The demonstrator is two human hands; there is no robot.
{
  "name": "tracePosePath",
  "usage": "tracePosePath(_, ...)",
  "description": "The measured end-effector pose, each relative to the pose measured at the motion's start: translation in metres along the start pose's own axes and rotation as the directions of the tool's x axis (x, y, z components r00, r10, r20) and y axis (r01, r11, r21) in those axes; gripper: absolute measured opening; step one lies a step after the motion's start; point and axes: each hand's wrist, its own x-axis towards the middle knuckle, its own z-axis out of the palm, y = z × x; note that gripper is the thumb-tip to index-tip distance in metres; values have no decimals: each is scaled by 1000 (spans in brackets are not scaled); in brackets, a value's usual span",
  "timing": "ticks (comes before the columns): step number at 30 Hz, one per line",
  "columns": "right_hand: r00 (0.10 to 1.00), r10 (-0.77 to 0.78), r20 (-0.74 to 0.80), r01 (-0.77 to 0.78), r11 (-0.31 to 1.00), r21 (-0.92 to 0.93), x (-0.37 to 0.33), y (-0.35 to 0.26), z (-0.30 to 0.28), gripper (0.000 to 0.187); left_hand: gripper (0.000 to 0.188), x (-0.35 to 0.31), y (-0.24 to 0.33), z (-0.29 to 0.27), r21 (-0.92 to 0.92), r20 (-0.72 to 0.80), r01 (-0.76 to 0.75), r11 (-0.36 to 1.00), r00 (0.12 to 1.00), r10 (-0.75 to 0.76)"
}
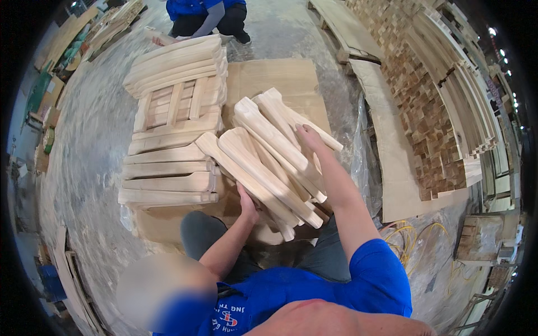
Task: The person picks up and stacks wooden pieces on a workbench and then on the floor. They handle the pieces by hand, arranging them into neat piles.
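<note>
A loose pile of pale, shaped wooden furniture legs (pixel 269 159) lies slantwise in front of me, several pieces overlapping. My left hand (pixel 247 206) grips the near left side of the pile, its thumb up along a leg and the other fingers mostly hidden underneath. At the far right of the pile, my right hand (pixel 307 136) is closed around a leg, with its fingertips partly out of sight. Left of the loose pieces stands a neat stack of similar legs (pixel 168 171), some laid crosswise between layers.
Brown cardboard (pixel 280 73) lies under the pile. Beyond the stack, a co-worker in blue (pixel 204 11) crouches. A tall stack of wooden blocks (pixel 414 112) runs along the right. A yellow hose (pixel 409 241) coils on the floor near my right elbow. My knees flank the pile.
</note>
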Motion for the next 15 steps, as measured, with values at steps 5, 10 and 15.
tracePosePath(5,993,84,80,-67,979,-192,-8,-20,16,69,91,-9,14,-13,112,12,143,983,989,-145)
tracePosePath(10,1000,31,-4,-30,988,151,-22,-1,6,64,88,-7,10,0,174,164,126,977,974,-155)
tracePosePath(15,989,146,36,-148,988,42,-32,15,-20,63,84,-5,-13,39,-42,200,-37,998,979,45)
